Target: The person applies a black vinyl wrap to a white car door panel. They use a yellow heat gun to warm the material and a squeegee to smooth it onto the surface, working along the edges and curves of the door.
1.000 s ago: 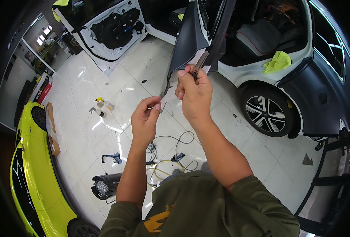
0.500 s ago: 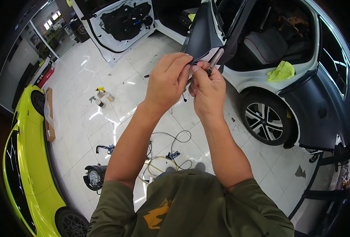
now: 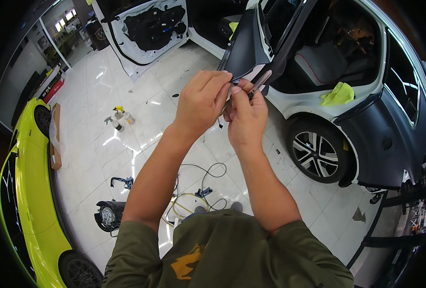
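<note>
At the near corner of the car door [image 3: 257, 70], left hand [image 3: 199, 100] appears pinched on the dark film [image 3: 244, 54], presumably steadying its edge; right hand [image 3: 246, 114] grips a slim cutter [image 3: 261, 82] slantwise, apparently leaving its thumb free there.

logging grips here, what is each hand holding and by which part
The right hand grips a slim grey tool by its lower part. The left hand is at the dark panel; its hold cannot be told.
</note>
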Available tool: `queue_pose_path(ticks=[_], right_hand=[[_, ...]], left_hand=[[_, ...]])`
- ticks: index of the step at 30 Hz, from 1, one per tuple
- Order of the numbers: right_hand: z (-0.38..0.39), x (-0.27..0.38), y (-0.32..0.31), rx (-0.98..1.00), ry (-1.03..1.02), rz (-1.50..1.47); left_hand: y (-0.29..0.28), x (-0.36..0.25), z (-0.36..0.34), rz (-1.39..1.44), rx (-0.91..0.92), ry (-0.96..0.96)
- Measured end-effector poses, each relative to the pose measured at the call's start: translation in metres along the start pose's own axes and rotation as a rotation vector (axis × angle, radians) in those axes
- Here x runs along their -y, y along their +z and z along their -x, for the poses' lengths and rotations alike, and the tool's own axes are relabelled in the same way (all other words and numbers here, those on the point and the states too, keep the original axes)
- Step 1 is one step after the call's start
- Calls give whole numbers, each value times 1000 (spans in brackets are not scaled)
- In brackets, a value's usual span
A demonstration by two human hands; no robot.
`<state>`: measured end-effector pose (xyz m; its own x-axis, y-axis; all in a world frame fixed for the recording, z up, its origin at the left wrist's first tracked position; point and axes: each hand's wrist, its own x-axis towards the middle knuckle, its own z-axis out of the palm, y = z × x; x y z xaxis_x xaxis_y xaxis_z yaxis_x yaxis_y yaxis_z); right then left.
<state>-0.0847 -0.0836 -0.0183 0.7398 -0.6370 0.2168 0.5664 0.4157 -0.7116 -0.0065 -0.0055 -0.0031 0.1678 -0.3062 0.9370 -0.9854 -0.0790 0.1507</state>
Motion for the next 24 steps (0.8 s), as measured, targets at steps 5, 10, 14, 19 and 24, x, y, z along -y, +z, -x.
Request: queue_pose_path(ticks=[5,10,14,19,24], right_hand=[[-2,-2,4,-30,-14,42],[-3,0,1,15,23,46],[-9,4,-1,63,61,83],[-10,9,-1,66,93,136],[-5,6,-1,15,34,121]], left_hand=[[-3,0,0,15,8,-23],[-3,2,2,23,10,-17],[-2,0,3,10,7,-21],[0,-2,3,-24,-11,-31],[-2,1,3,-43,3,-11]])
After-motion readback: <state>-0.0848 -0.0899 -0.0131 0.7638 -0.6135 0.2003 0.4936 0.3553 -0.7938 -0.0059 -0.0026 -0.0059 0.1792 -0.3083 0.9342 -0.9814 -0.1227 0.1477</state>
